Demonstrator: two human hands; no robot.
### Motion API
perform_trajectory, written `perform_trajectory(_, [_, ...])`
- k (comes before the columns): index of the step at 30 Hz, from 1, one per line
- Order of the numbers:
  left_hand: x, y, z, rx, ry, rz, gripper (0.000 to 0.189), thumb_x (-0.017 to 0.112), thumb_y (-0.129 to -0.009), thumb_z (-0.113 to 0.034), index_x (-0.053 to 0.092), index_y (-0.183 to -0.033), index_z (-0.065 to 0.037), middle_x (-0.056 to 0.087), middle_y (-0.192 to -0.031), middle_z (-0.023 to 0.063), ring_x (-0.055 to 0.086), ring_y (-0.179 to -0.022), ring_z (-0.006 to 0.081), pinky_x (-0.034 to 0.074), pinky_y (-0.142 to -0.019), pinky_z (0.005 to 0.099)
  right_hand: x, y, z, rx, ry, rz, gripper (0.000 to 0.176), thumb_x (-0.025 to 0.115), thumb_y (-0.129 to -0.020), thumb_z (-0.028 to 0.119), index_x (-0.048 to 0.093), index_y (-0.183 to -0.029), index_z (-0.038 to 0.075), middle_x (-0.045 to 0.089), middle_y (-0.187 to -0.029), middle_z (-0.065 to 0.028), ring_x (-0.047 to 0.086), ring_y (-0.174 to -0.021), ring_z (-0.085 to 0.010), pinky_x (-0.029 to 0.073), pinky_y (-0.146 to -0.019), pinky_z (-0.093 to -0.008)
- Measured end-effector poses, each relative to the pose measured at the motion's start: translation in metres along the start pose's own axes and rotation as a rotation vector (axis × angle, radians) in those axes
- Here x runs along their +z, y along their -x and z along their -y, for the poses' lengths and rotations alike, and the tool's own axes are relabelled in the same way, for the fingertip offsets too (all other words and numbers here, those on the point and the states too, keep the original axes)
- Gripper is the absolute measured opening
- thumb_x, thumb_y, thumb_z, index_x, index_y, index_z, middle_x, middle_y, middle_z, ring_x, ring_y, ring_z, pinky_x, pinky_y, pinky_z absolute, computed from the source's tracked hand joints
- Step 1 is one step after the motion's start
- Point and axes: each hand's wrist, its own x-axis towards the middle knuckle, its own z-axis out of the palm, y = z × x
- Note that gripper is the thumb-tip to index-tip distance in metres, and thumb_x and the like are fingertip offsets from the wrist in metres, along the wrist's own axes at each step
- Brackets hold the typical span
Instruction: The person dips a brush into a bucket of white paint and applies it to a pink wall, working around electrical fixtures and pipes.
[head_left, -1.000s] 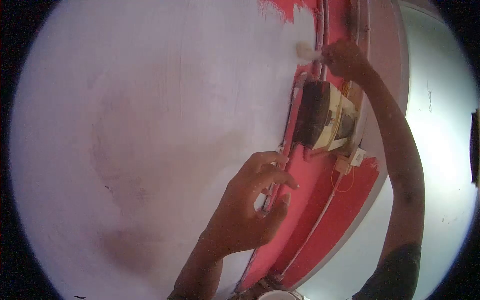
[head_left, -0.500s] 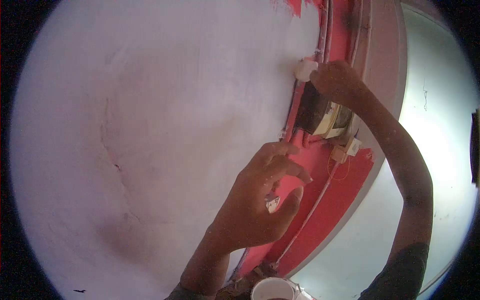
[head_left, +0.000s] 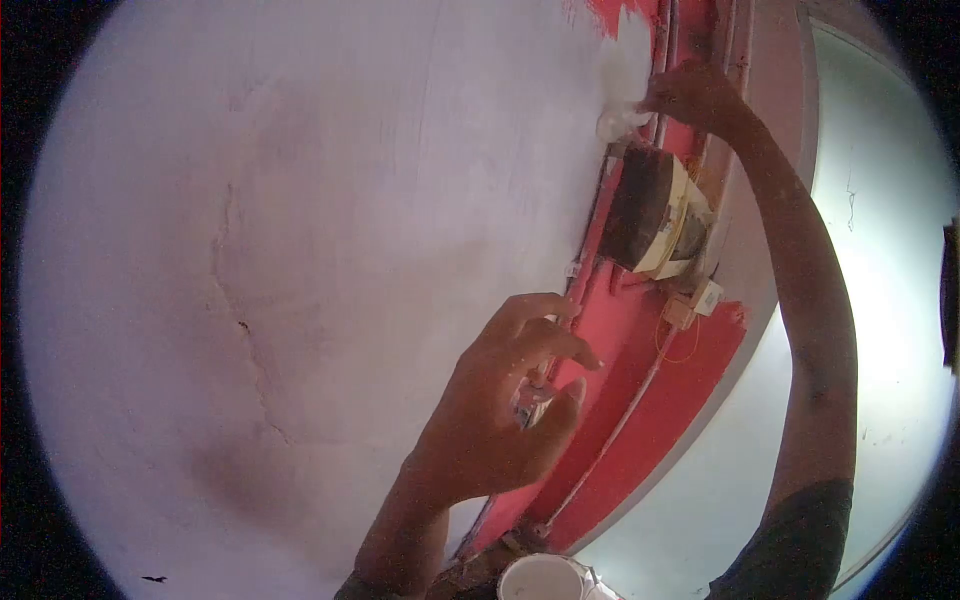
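Observation:
My right hand is raised at the upper right with its fingers closed. A blurred whitish shape shows just left of its fingertips, against the wall's edge; I cannot tell what the fingers hold. Below the fingertips is a rounded, glassy white fitting. My left hand is lower, in front of the wall, its fingers curled and the thumb apart from them. Inside its curve shows a small shiny piece, mostly hidden by the palm.
A large whitish wall with a crack fills the left. Beside it runs a red strip with pipes. A dark and cream box and a small white switch box are mounted there. A white bucket stands below.
My right hand has moved up, away from the dark box and clear of the white fitting. My left hand has shifted slightly left, the shiny piece moving with it.

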Motion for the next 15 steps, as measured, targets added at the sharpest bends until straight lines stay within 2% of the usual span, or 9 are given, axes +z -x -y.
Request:
perform_trajectory(3, [-0.003,0.000,0.001,0.017,-0.033,-0.017,0.019,0.062,-0.081,-0.006,0.065,-0.100,-0.004,0.053,-0.125,0.0226,0.062,-0.109,0.0317,0.055,-0.083,0.0390,-0.006,0.001,0.001,0.127,0.030,0.023,0.031,0.068,-0.086,0.044,0.072,-0.083,0.013,0.069,-0.083,-0.0077,0.068,-0.080,-0.0268,0.054,-0.076,-0.0419])
perform_trajectory(6, [-0.003,0.000,0.003,-0.032,-0.026,-0.021,0.019,0.067,-0.085,-0.015,0.068,-0.101,-0.006,0.056,-0.129,0.0163,0.059,-0.114,0.0252,0.054,-0.080,0.0359,-0.007,0.005,-0.015,0.198,0.130,-0.050,0.031,0.066,-0.088,0.045,0.072,-0.083,0.015,0.071,-0.086,-0.0071,0.069,-0.082,-0.0274,0.055,-0.075,-0.0428])
perform_trajectory(7, [-0.003,0.000,0.002,-0.028,-0.037,-0.018,0.019,0.067,-0.084,-0.015,0.068,-0.101,-0.006,0.056,-0.129,0.0163,0.059,-0.114,0.0252,0.054,-0.080,0.0359,-0.005,0.007,-0.022,0.210,0.171,-0.083,0.030,0.065,-0.089,0.045,0.073,-0.083,0.016,0.071,-0.087,-0.0069,0.069,-0.083,-0.0276,0.055,-0.075,-0.0433])
perform_trajectory(10, [-0.002,-0.003,0.001,-0.005,-0.064,-0.016,0.019,0.067,-0.083,-0.011,0.067,-0.101,-0.006,0.057,-0.129,0.0163,0.059,-0.114,0.0253,0.054,-0.079,0.0358,-0.003,0.004,-0.021,0.689,0.265,-0.143,0.031,0.063,-0.091,0.046,0.072,-0.088,0.016,0.070,-0.087,-0.0088,0.069,-0.084,-0.0307,0.055,-0.075,-0.0467])
perform_trajectory(15, [0.005,-0.028,-0.002,0.106,-0.112,-0.037,0.019,0.065,-0.081,-0.004,0.068,-0.100,-0.007,0.057,-0.128,0.0155,0.059,-0.114,0.0247,0.053,-0.079,0.0336,0.035,0.013,0.008,0.361,0.075,-0.333,0.036,0.064,-0.090,0.047,0.071,-0.098,0.013,0.070,-0.088,-0.0134,0.068,-0.085,-0.0340,0.054,-0.075,-0.0493])
